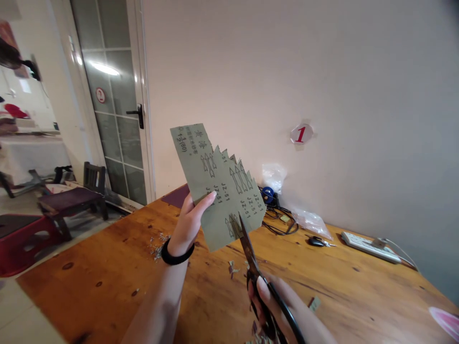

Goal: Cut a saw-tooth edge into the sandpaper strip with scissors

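Observation:
My left hand (191,217), with a black band at the wrist, pinches a grey-green sandpaper sheet (224,191) by its left edge, thumb on the printed back. Jagged notches run along the sheet's upper right edge, and it is tilted above the table. My right hand (272,296) is closed round the black handles of a pair of scissors (249,251). Their blades point up at the sheet's lower edge, one lying over its printed face; whether they are cutting into it I cannot tell. Small sandpaper scraps (233,270) lie beneath on the wood.
Along the wall on the wooden table (107,267) are a coiled black cable (281,222), clear plastic bags (310,222), a key fob with keys (317,241) and a white power strip (371,247). More scraps (158,246) lie left. A chair (71,196) stands by the glazed door (114,119).

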Available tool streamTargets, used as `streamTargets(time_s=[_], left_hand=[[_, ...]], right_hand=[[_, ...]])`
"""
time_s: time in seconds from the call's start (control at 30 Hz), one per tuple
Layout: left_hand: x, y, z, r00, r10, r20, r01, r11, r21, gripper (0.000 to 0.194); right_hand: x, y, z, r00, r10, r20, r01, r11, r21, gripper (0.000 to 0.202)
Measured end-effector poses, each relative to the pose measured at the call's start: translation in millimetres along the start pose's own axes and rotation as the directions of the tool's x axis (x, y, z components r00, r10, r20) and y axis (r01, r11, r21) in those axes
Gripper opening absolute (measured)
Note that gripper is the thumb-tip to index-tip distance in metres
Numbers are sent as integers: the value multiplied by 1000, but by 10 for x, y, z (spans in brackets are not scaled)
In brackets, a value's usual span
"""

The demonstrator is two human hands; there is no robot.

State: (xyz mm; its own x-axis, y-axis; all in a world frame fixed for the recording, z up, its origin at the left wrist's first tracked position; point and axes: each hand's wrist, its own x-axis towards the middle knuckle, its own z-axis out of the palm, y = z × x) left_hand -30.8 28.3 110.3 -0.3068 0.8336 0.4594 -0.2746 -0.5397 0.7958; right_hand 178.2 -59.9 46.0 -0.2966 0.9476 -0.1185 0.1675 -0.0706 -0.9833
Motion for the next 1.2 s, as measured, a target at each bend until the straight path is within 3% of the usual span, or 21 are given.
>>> streamTargets(time_s=[0.17,0.4,0.6,0.83,1.0,1.2], left_hand=[[-30,-20,27,999,43,3,-43,999,19,26],[-51,-10,67,999,10,-34,-11,1000,-27,27],[-44,20,60,999,-28,-27,27,998,-54,28],[-28,54,18,994,-102,-47,99,993,-63,23],[6,33,-4,995,-100,-21,98,993,-59,26],[36,28,8,992,-124,-4,123,991,-52,27]], right_hand=[[-37,-29,34,989,-58,-134,41,991,-131,72],[2,-188,115,953,-255,-162,190,924,-333,74],[-44,-202,113,926,-339,-168,241,869,-432,74],[62,-145,93,934,-349,-76,271,830,-487,69],[85,-92,38,961,-275,2,229,798,-557,56],[-3,-119,23,960,-268,-82,168,784,-597,52]])
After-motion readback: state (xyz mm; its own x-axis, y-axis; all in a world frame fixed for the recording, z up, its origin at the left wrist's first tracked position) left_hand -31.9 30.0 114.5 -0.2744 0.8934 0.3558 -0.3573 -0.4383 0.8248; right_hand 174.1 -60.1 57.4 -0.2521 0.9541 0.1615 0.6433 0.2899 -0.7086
